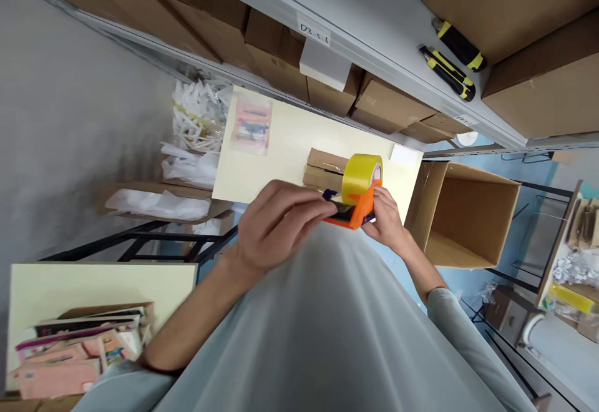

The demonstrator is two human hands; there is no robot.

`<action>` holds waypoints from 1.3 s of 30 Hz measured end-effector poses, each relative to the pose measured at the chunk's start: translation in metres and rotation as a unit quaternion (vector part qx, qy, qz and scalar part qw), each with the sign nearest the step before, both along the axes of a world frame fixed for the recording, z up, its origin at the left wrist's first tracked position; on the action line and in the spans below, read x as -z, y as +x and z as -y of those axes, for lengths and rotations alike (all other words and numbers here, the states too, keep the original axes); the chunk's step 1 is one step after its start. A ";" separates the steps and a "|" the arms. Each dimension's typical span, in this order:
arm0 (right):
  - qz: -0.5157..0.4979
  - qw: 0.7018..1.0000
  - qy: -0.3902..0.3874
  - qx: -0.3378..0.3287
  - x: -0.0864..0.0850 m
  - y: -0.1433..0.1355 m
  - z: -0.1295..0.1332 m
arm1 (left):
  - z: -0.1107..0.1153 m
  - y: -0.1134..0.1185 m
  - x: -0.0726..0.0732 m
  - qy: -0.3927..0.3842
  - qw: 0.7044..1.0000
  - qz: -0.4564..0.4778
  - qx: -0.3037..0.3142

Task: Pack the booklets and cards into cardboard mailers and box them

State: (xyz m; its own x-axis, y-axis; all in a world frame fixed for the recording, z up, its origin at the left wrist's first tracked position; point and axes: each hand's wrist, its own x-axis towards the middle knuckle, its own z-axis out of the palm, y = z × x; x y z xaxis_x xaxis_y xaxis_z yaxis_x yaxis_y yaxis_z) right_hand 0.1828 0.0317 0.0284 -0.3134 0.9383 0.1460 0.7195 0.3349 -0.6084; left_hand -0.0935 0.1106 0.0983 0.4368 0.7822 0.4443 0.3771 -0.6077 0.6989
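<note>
In front of my body I hold an orange tape dispenser (359, 211) with dark purple parts, loaded with a wide roll of yellow tape (359, 178). My right hand (386, 217) is wrapped round its right side. From the left, my left hand (281, 225) reaches across with its fingers pressed together at the dispenser's front end. Whether those fingertips pinch the loose tape end is too small to tell. Just behind the roll, a small brown cardboard box (322, 171) with tape across it lies on the cream tabletop (290, 131).
A pink packet (253, 123) lies at the table's left. An open cardboard carton (472, 212) stands to the right. Above runs a grey shelf (374, 12) with boxes and two utility knives (449, 75). White packing scraps (199, 112) and a box of booklets (84, 343) are left.
</note>
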 end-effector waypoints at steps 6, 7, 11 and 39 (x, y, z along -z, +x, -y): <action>0.035 0.999 0.020 -0.002 -0.004 0.008 0.008 | 0.004 0.004 -0.009 0.067 0.997 0.009 -0.039; 0.037 0.999 0.007 -0.004 -0.007 0.011 0.009 | 0.002 0.005 -0.005 0.058 0.997 0.015 -0.044; 0.049 0.993 -0.106 -0.005 -0.024 0.031 0.014 | -0.006 -0.001 0.017 0.007 0.991 0.064 -0.120; -0.118 0.772 -0.623 -0.043 0.045 0.050 -0.103 | -0.043 -0.026 0.213 -0.564 0.776 0.153 -0.237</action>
